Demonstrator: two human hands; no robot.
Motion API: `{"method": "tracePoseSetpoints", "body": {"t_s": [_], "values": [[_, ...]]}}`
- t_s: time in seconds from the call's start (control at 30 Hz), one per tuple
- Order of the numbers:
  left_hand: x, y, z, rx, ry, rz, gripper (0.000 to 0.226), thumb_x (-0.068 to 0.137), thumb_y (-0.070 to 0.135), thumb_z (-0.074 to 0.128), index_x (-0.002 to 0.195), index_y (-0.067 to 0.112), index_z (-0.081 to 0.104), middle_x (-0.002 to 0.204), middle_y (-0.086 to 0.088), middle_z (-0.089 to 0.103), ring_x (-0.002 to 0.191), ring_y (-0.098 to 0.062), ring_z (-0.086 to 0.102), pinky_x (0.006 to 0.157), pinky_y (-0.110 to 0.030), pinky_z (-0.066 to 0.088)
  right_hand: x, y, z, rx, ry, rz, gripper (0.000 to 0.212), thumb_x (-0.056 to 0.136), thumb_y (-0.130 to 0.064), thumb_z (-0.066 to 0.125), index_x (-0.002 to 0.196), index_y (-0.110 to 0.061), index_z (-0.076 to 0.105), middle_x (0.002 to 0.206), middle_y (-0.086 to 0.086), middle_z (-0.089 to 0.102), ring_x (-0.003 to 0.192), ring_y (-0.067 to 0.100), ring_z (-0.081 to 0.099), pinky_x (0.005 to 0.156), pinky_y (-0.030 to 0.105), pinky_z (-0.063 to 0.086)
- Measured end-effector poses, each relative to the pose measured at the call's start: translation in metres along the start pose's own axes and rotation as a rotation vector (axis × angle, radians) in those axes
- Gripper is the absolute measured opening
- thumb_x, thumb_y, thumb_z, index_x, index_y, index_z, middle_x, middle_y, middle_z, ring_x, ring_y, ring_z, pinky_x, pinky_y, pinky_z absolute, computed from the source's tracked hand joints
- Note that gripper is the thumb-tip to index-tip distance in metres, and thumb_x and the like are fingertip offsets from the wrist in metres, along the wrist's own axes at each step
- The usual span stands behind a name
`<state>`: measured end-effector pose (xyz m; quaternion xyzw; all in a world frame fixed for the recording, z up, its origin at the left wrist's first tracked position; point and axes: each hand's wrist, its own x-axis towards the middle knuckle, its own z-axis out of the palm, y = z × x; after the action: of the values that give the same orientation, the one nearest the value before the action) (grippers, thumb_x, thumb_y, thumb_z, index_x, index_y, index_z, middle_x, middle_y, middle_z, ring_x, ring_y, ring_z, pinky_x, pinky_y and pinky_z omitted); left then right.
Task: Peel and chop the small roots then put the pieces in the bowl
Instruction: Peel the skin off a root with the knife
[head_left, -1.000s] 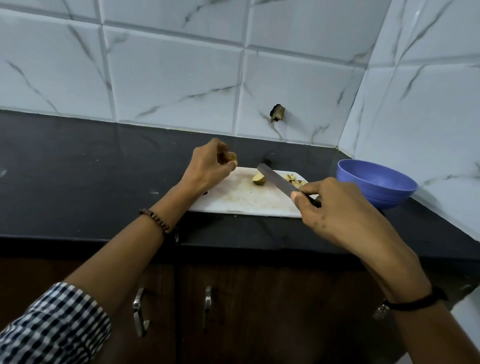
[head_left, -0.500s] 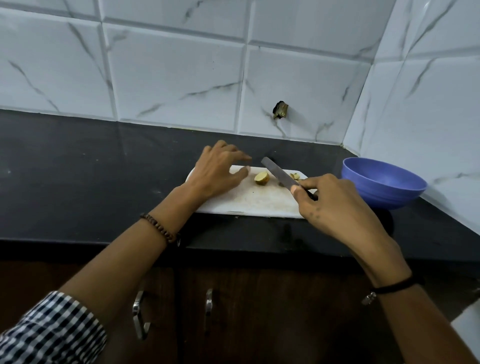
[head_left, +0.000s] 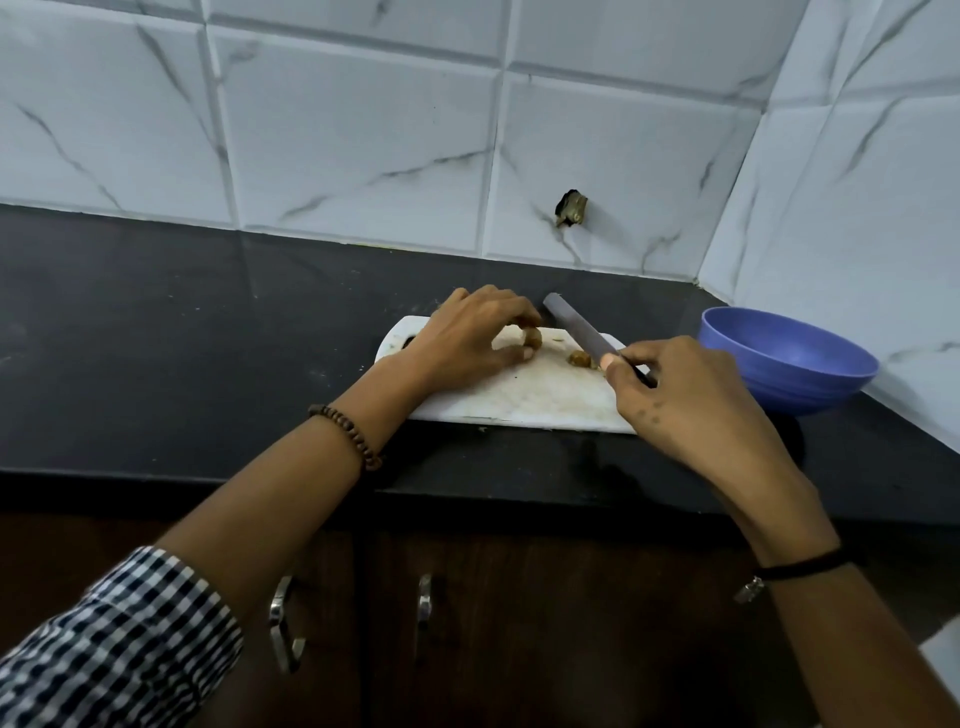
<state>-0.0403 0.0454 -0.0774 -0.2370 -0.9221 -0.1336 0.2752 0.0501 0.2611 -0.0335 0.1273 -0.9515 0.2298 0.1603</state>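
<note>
A black worktop (head_left: 156, 338) under white tiles carries a cutting board (head_left: 545, 405). At the board's middle, fingers (head_left: 511, 312) of the left hand (head_left: 462, 343) pinch a small root (head_left: 532, 338). The right hand (head_left: 685, 400) is clamped on the knife (head_left: 576, 325), its blade slanting just beside the root. Cut pieces (head_left: 579, 357) lie near, and the bowl (head_left: 789, 364) stands right of the board. Best to tuck the fingertips back and slice straight down.

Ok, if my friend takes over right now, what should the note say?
Left hand pinches a root on the board.
Right hand grips the knife, blade just right of the root.
Done: a few cut pieces lie by the blade.
The bowl sits right of the board; no pieces show in it.
Left: finish chopping, move pieces to bowl.
</note>
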Motion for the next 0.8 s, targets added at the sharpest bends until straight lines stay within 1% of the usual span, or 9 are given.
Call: {"method": "tracePoseSetpoints", "body": {"t_s": [0.07, 0.13, 0.23, 0.33, 0.47, 0.57, 0.67, 0.73, 0.8], "values": [[-0.001, -0.003, 0.000, -0.004, 0.068, -0.068, 0.024, 0.086, 0.045, 0.065, 0.104, 0.028, 0.062, 0.103, 0.016, 0.063, 0.104, -0.008, 0.055, 0.087, -0.032, 0.033, 0.001, 0.001, 0.002, 0.008, -0.008, 0.003, 0.030, 0.100, -0.034, 0.049, 0.117, -0.018, 0.069, 0.081, 0.006, 0.065, 0.063, 0.010, 0.054, 0.053, 0.019, 0.041], [-0.003, -0.003, -0.002, -0.073, 0.097, -0.167, 0.026, 0.082, 0.048, 0.068, 0.098, 0.028, 0.063, 0.096, 0.017, 0.066, 0.101, -0.005, 0.057, 0.093, -0.032, 0.032, 0.002, 0.001, 0.003, 0.011, -0.010, 0.009, 0.030, 0.100, -0.034, 0.049, 0.116, -0.019, 0.069, 0.073, 0.002, 0.062, 0.060, 0.010, 0.053, 0.051, 0.019, 0.039], [-0.003, 0.001, -0.005, -0.297, 0.061, -0.274, 0.029, 0.077, 0.052, 0.072, 0.094, 0.029, 0.066, 0.090, 0.018, 0.071, 0.098, 0.000, 0.062, 0.101, -0.036, 0.032, 0.002, 0.001, 0.005, 0.012, 0.000, 0.003, 0.030, 0.099, -0.036, 0.049, 0.114, -0.019, 0.071, 0.074, 0.004, 0.063, 0.064, 0.015, 0.057, 0.054, 0.024, 0.043], [-0.003, 0.007, -0.005, -0.405, -0.028, -0.291, 0.031, 0.078, 0.054, 0.073, 0.097, 0.031, 0.066, 0.093, 0.020, 0.072, 0.101, 0.002, 0.060, 0.098, -0.036, 0.024, 0.001, 0.001, 0.006, 0.016, 0.013, 0.000, 0.031, 0.099, -0.037, 0.049, 0.114, -0.020, 0.071, 0.081, 0.007, 0.065, 0.073, 0.019, 0.062, 0.063, 0.033, 0.048], [-0.005, 0.006, -0.006, -0.301, -0.014, -0.294, 0.031, 0.074, 0.059, 0.073, 0.089, 0.032, 0.069, 0.098, 0.022, 0.069, 0.111, 0.004, 0.049, 0.097, -0.037, 0.021, 0.000, -0.001, 0.009, 0.013, 0.020, 0.009, 0.033, 0.099, -0.038, 0.048, 0.120, -0.021, 0.068, 0.080, 0.005, 0.060, 0.062, 0.012, 0.053, 0.053, 0.026, 0.042], [-0.007, 0.001, -0.006, -0.233, -0.036, -0.309, 0.034, 0.066, 0.067, 0.069, 0.085, 0.039, 0.068, 0.103, 0.022, 0.066, 0.118, -0.001, 0.040, 0.091, -0.034, 0.019, -0.001, -0.003, 0.013, 0.011, -0.007, 0.004, 0.033, 0.099, -0.039, 0.048, 0.116, -0.018, 0.068, 0.080, 0.002, 0.057, 0.061, 0.010, 0.052, 0.054, 0.023, 0.043], [-0.008, 0.002, -0.007, -0.205, -0.053, -0.276, 0.029, 0.068, 0.060, 0.066, 0.089, 0.041, 0.068, 0.094, 0.026, 0.068, 0.117, -0.002, 0.044, 0.086, -0.035, 0.019, -0.003, -0.006, 0.015, 0.003, -0.044, 0.000, 0.033, 0.100, -0.039, 0.048, 0.121, -0.020, 0.065, 0.088, 0.001, 0.058, 0.066, 0.010, 0.056, 0.060, 0.025, 0.049], [-0.010, 0.002, -0.008, -0.198, -0.026, -0.268, 0.023, 0.072, 0.054, 0.070, 0.090, 0.040, 0.071, 0.091, 0.026, 0.069, 0.115, -0.001, 0.044, 0.086, -0.035, 0.020, -0.003, -0.008, 0.016, -0.004, -0.047, -0.009, 0.033, 0.100, -0.038, 0.048, 0.121, -0.019, 0.065, 0.082, -0.001, 0.057, 0.067, 0.011, 0.057, 0.062, 0.029, 0.051], [-0.011, 0.001, -0.008, -0.169, 0.017, -0.277, 0.023, 0.075, 0.054, 0.070, 0.091, 0.038, 0.072, 0.092, 0.024, 0.068, 0.114, 0.000, 0.041, 0.089, -0.036, 0.021, -0.004, -0.010, 0.017, -0.008, -0.042, -0.019, 0.033, 0.100, -0.037, 0.048, 0.119, -0.018, 0.066, 0.075, -0.005, 0.054, 0.065, 0.010, 0.056, 0.058, 0.026, 0.048]]}}
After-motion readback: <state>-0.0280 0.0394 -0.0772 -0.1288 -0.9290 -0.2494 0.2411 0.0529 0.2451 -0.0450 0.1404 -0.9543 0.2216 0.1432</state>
